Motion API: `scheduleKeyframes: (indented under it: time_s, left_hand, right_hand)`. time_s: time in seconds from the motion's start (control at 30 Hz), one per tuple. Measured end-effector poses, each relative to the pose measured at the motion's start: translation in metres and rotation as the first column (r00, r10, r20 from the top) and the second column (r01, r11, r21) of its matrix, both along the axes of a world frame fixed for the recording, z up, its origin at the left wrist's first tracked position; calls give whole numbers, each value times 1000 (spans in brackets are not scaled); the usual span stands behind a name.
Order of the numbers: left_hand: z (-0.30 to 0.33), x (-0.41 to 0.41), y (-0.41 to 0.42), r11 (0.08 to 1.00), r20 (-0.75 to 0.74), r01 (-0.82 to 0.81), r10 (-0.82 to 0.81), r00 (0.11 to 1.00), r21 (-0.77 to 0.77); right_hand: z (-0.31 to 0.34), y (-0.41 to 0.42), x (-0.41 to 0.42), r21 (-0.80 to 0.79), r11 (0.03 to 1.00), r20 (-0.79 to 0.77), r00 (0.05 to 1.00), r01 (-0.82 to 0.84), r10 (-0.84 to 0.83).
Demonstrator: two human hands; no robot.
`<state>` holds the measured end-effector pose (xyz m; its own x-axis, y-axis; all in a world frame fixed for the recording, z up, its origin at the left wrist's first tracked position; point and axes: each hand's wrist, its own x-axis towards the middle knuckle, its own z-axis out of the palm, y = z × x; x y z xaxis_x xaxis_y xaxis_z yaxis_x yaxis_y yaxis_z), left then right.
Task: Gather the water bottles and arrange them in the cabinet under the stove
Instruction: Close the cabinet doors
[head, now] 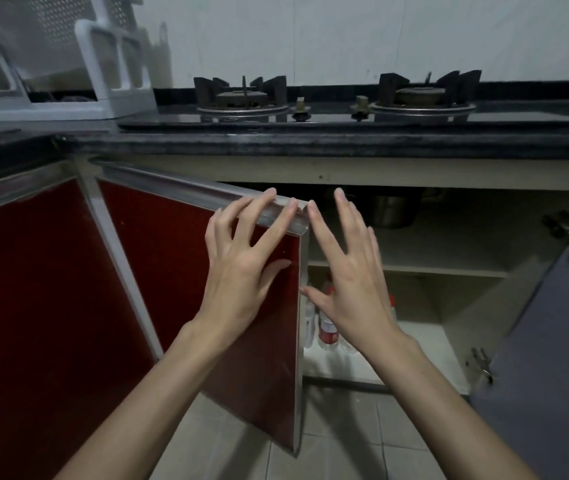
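Dim, soft, wide-angle edge distortion.

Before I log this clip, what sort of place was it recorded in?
A home kitchen, most likely. A two-burner gas stove sits in a dark countertop, a white dish rack stands beside it, and the open cabinet underneath holds water bottles and a metal pot.

Home kitchen: gas stove point(335, 102), dark counter point(310, 143), red cabinets point(34, 289).
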<state>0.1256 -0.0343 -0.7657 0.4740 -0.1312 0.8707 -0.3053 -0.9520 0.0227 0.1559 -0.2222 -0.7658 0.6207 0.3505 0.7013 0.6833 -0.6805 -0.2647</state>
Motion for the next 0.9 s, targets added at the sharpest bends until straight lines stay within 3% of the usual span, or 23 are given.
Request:
scheduleKeyframes:
  time_s: [0.13, 0.3, 0.67, 0.9]
  left_hand:
    - [-8, 34, -3, 997, 46, -56, 53, 998, 61]
    - [-16, 72, 1, 1000, 36, 8, -9, 999, 18]
    - [-15, 118, 15, 996, -103, 68, -63, 993, 54]
    - [-5, 116, 15, 992, -233, 75, -50, 971, 100]
  right_hand:
    - [-4, 1, 23, 3, 993, 43, 992, 115, -115]
    - [-5, 0, 52, 3, 986, 22, 986, 168, -168]
    - [-9, 7, 101, 11, 947, 10, 947, 322, -322]
    - [-13, 1, 103, 24, 950, -61, 949, 310, -309]
